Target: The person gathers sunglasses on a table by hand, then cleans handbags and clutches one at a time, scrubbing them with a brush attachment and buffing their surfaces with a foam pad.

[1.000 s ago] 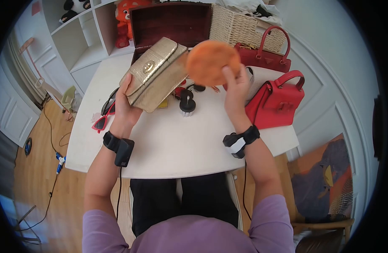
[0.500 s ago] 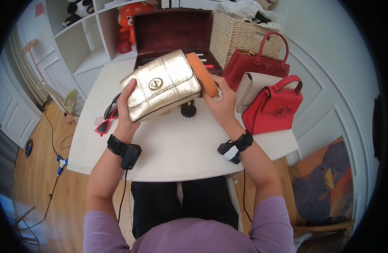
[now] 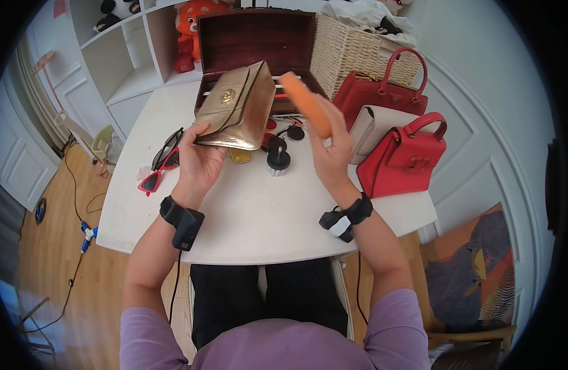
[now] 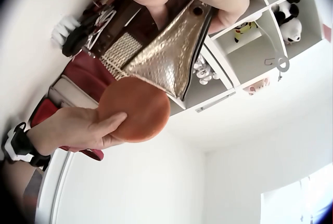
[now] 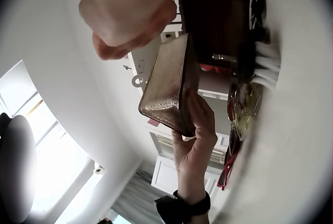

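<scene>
My left hand (image 3: 202,165) holds a gold snakeskin-textured clutch bag (image 3: 234,114) up over the table, gripping its lower left part. Its flap and round clasp (image 3: 228,95) face up and away to the left. In my right hand (image 3: 334,151) is a thick, round orange pad (image 3: 303,103), pinched by the edge and seen nearly edge-on in the head view. The left wrist view shows the flat face of the pad (image 4: 136,110) just below the bag's corner. A gap separates pad and bag in the head view.
A black-knobbed brush (image 3: 278,161) with pale bristles stands mid-table, with sunglasses (image 3: 150,183) to the left. An open dark red chest (image 3: 256,43) is at the back. On the right are a red handbag (image 3: 398,160), a beige bag (image 3: 376,126) and a dark red handbag (image 3: 364,92).
The pad moved from apart to against the gold bag's right side, then back off it. The left hand turned the bag, tilting its side toward the right hand.
</scene>
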`<state>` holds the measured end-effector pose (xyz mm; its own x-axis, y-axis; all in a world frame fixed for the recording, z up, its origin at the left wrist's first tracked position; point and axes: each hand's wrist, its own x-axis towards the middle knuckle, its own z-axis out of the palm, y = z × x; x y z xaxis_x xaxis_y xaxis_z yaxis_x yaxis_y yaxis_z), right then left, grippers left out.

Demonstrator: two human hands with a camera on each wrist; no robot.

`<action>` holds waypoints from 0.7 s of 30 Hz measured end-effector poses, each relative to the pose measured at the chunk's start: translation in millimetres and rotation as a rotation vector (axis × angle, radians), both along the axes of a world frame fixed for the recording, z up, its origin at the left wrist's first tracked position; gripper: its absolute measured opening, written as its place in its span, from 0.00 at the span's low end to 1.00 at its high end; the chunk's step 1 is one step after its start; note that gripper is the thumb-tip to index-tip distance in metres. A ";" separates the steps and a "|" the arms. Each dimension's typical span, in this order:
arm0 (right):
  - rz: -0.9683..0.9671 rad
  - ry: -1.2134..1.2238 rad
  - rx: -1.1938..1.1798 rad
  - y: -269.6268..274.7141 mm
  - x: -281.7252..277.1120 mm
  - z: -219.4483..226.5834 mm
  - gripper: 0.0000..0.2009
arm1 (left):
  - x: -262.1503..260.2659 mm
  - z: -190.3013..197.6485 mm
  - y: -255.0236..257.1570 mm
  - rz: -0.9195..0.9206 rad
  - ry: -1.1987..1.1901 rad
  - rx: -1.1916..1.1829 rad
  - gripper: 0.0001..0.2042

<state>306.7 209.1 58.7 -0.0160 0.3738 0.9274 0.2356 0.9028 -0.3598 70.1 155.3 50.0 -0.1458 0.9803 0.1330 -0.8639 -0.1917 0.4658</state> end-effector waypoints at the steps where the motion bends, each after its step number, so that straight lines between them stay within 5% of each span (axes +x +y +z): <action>1: -0.001 -0.001 0.000 -2.3 0.2 1.3 0.22 | 3.1 -1.2 -0.4 -0.001 -0.001 0.000 0.18; 3: 0.115 -0.272 0.064 -9.8 -0.8 1.4 0.29 | 10.6 -3.4 -1.3 -0.057 -0.042 -0.054 0.17; 10: -0.036 -0.208 0.237 -15.7 -0.1 7.1 0.31 | 13.1 -0.6 -8.2 -0.091 0.174 -0.011 0.18; 21: 0.057 -0.360 0.309 -19.6 -4.9 5.8 0.30 | 16.6 -6.1 -9.0 -0.135 0.037 0.008 0.17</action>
